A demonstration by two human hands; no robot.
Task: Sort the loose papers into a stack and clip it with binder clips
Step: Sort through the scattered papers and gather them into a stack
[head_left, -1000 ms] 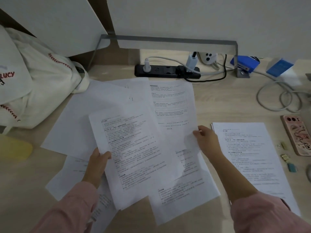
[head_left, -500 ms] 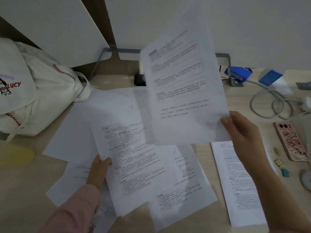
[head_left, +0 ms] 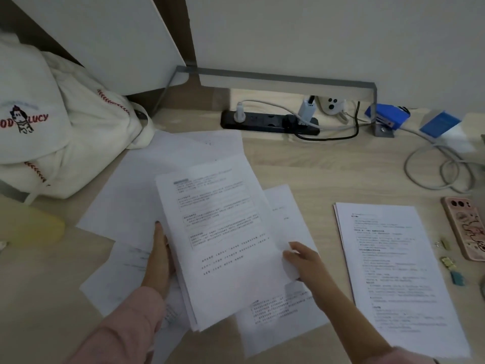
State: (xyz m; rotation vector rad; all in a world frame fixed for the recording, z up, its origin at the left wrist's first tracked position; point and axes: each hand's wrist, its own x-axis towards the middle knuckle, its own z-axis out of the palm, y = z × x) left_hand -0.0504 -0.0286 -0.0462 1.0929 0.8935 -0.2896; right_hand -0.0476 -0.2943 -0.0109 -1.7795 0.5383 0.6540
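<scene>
Papers: a bundle [head_left: 223,245] of white printed sheets lies tilted between both hands, low over the desk [head_left: 328,174], its edges slightly fanned at the lower left corner. The top page carries boxed blocks of small dark text, too blurred to read.

The left hand [head_left: 158,261] lies along the bundle's left edge, fingers straight and together, touching the paper. Its thumb is hidden. The right hand [head_left: 301,261] pinches the bundle's lower right edge with the thumb on top, and the paper curls at the grip. Its fingers are under the page, out of sight.

Beneath and around both hands, loose sheets [head_left: 136,195] lie at odd angles, mostly covered. Well right of the right hand, a second stack [head_left: 388,271] lies squared on the desk. Just past that stack are three small binder clips [head_left: 447,261], two gold and one teal, their shapes hard to make out. Both forearms are cut off at the lower frame edge.
</scene>
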